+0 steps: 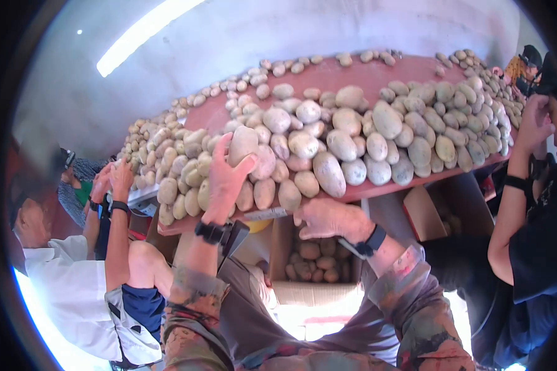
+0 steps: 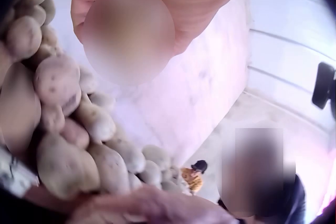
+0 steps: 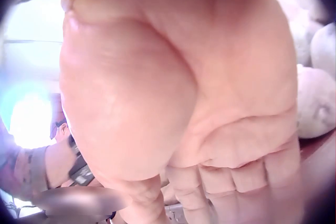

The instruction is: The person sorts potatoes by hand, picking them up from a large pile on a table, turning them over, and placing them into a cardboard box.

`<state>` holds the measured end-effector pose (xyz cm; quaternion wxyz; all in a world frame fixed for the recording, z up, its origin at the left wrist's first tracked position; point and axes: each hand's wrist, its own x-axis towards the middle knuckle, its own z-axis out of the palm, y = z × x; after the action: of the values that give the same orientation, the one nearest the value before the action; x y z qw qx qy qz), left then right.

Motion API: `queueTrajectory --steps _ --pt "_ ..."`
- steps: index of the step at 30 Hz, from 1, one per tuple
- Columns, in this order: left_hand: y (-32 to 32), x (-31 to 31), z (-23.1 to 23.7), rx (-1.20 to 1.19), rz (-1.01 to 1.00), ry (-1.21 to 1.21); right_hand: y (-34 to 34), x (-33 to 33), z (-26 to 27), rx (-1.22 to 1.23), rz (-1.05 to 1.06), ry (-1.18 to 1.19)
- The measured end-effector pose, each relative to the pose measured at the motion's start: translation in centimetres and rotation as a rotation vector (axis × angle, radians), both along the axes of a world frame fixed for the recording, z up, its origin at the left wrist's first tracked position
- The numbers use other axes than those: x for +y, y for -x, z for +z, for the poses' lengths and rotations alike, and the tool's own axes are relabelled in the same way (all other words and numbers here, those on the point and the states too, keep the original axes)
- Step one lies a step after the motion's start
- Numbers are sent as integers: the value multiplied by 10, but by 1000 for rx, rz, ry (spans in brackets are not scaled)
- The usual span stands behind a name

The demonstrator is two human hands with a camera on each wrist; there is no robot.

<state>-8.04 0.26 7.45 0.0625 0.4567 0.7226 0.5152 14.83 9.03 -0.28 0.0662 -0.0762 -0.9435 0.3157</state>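
My left hand (image 1: 226, 176) grips a large pale potato (image 1: 244, 145) between thumb and fingers, above the front of a long potato heap (image 1: 303, 145). In the left wrist view that same potato (image 2: 128, 35) is held near the lens, and its surface looks blurred. By the table's front edge, my right hand (image 1: 337, 219) hangs over a cardboard box (image 1: 315, 294) with its fingers loosely bent. The right wrist view shows the bare palm (image 3: 210, 92), with no potato in it. Several potatoes (image 1: 319, 256) lie inside the box below.
The heap covers much of the red table (image 1: 223, 114), whose front edge runs before me. A second open box (image 1: 424, 213) stands below at the right. One person (image 1: 86, 284) sits at the left, and another person's arm (image 1: 517, 185) reaches up at the right.
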Motion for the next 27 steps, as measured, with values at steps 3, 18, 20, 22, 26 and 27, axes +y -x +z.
queueTrajectory --steps 3,18,20,22,26,27 --pt "-44 -50 0 -375 -196 89 -4 14 -1 136 52 10" --pt "-109 -105 -121 -946 -126 760 -20 11 22 -254 -49 -125" --pt "-104 -107 -142 -941 -116 755 -18 9 24 -276 -47 -174" --pt "-100 -111 -163 -940 -105 757 -17 11 19 -252 -52 -159" --pt "-100 -115 -167 -701 -14 681 -10 9 20 -316 -64 -97" --pt "-100 -121 -162 -748 -131 619 -14 16 1 -128 -28 -181"
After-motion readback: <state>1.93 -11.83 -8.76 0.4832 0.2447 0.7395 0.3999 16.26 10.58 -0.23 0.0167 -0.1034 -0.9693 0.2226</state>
